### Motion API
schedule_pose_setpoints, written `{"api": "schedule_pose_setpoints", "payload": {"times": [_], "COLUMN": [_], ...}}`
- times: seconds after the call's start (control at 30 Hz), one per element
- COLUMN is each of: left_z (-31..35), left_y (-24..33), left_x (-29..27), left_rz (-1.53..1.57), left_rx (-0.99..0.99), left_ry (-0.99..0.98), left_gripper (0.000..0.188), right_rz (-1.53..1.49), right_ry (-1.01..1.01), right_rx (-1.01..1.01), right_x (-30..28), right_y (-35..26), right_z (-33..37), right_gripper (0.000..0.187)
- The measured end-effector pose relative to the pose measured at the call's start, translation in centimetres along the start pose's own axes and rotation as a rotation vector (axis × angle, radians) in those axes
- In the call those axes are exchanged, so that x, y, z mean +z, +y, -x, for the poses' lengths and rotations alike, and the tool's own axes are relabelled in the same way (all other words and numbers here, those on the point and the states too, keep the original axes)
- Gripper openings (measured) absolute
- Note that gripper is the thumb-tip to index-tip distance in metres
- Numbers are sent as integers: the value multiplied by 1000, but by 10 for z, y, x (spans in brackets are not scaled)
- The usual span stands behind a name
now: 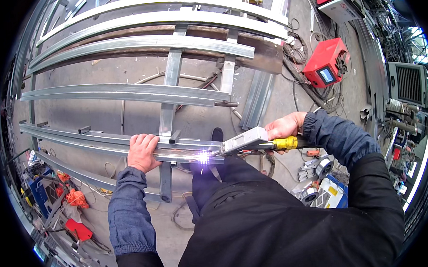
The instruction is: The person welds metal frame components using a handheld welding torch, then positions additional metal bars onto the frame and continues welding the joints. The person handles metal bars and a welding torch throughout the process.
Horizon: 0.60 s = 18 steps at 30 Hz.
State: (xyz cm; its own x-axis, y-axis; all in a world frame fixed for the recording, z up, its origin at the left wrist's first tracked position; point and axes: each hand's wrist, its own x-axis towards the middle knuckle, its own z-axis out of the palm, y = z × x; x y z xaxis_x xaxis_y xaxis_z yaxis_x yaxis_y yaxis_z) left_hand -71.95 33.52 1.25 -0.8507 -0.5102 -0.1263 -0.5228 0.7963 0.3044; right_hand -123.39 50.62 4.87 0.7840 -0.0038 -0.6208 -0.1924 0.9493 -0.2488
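My right hand (286,126) is closed round a handheld welding torch (245,140), which has a grey boxy head and a yellow-wrapped grip. Its tip meets a long galvanized steel tube (186,154), where a bright white-violet glare and thin sparks hide the exact contact spot. Left of the glare, my left hand (144,153) grips the same tube from above, fingers bent over its far side. Between the hand and the glare, a short bracket (175,135) stands up from the tube. A steel crosspiece (166,119) passes under the tube.
More parallel steel tubes (121,91) make up the frame ahead. A red machine with a screen (326,64) stands on the floor at the right, amid cables (294,51). Wire spools (324,167) lie near my right side. Orange material (77,198) lies at the lower left.
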Motion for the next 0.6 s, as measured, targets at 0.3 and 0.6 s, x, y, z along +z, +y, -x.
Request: {"api": "schedule_pose_setpoints", "payload": {"times": [0.3, 0.6], "left_z": [0, 0], "left_y": [0, 1], "left_x": [2, 2], "left_rz": [-22, -25], "left_rx": [-7, -10], "left_ry": [-14, -18], "left_gripper": [75, 77], "right_rz": [4, 18], "right_ry": [39, 59], "right_rx": [22, 25], "right_x": [4, 7], "right_y": [-4, -1], "right_z": [4, 8], "right_gripper": [38, 37]}}
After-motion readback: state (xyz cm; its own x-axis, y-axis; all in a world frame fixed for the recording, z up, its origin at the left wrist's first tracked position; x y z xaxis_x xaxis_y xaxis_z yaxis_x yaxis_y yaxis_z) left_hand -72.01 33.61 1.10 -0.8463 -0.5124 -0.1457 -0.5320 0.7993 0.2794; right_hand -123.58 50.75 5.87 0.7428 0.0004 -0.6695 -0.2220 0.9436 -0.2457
